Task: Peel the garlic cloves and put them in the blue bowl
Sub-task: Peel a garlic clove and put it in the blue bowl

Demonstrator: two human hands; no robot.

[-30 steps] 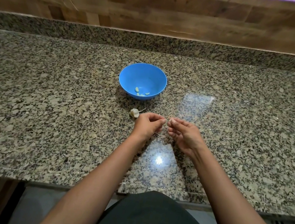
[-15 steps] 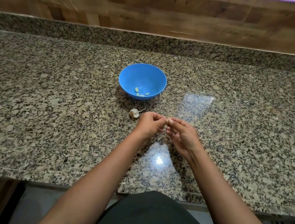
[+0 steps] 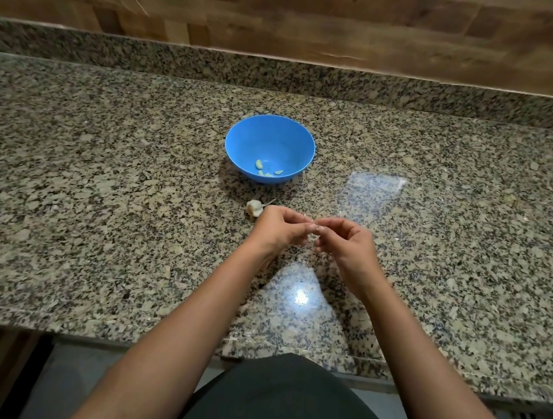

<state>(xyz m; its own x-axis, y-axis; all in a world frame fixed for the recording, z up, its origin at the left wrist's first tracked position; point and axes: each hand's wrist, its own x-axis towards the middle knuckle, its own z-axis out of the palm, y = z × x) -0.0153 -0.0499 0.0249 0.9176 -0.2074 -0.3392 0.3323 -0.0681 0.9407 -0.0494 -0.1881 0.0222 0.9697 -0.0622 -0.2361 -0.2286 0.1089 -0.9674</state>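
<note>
Setting: a head-worn camera looks down on a speckled granite desk, with a wood-plank wall behind it.
Left hand: the left hand has its fingers curled and its tips brought together, pinching a garlic clove just above the desk.
Right hand: the right hand mirrors it, fingers curled, its tips meeting the left hand's on the same clove.
Why held so: one hand probably steadies the clove while the other picks at its skin, which suggests peeling is under way.
Blue bowl: the blue bowl stands upright beyond the hands, near enough for a short reach.
In the bowl: a few pale peeled cloves lie at the bottom, so part of the task looks done.
Garlic bulb: the rest of the garlic bulb lies on the desk just beside the left hand's knuckles, between the hands and the bowl, ready for the next clove.
Hard to make out: the fingertips cover almost all of the held clove, so it is unclear how much skin is left on it. Any loose skin would blend into the granite pattern. A bright glare washes out the desk below the hands.
Cut off: both forearms and a dark garment run out of the bottom edge.
</note>
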